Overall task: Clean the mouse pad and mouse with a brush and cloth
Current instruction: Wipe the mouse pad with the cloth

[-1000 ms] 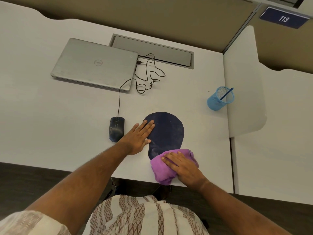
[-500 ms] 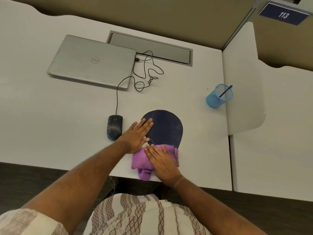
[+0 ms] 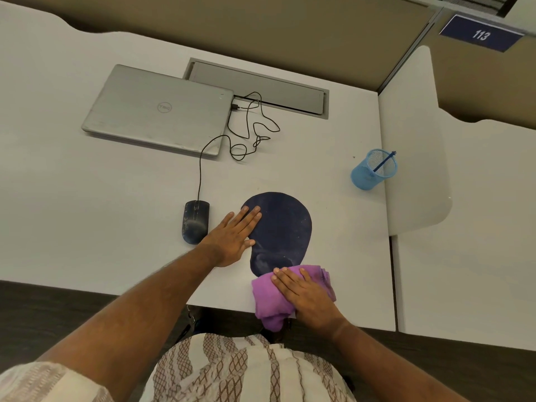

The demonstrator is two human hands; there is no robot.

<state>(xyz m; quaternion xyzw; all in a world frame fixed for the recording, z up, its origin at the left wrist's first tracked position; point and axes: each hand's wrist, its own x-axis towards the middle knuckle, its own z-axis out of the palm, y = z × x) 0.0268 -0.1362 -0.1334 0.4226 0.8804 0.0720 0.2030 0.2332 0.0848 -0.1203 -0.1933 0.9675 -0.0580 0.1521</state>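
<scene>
Rightward the purple cloth has slid since a moment ago, now bunched over the near end of the dark mouse pad, pressed under the flat, straight-fingered right hand. The left hand, fingers straight, presses the pad's left edge. The wired mouse sits just left, on the white desk.

A closed silver laptop lies on a white desk, its lid up and logo showing. Just behind the laptop's right rear corner a long grey hatch is set flush into the desk, and behind that stands a tan partition wall. Well to the right of the laptop a blue mesh cup stands upright just beside a white rounded divider, with a dark blue sign reading 113 farther right and behind.
</scene>
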